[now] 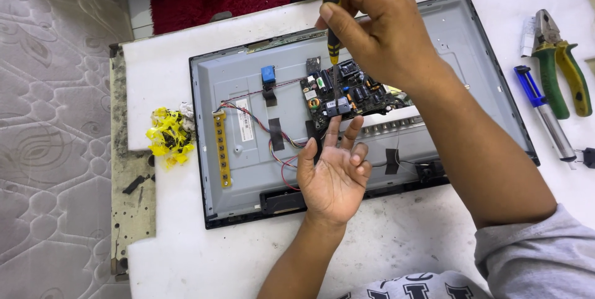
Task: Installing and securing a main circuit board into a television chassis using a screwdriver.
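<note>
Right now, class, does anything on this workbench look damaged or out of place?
Yes. The white table has a broken left edge: a piece is missing, baring a grimy underlayer. A crumpled yellow scrap lies beside the opened screen panel.

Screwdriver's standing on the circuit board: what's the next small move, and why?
Probably turn the screwdriver in place. The right hand grips its handle upright, tip down on the circuit board, and the left hand steadies beside it with fingertips at the board.

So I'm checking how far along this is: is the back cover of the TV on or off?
Off. The TV lies face down with its grey metal chassis, circuit board and wires exposed, and the screwdriver reaches the board directly.
</note>
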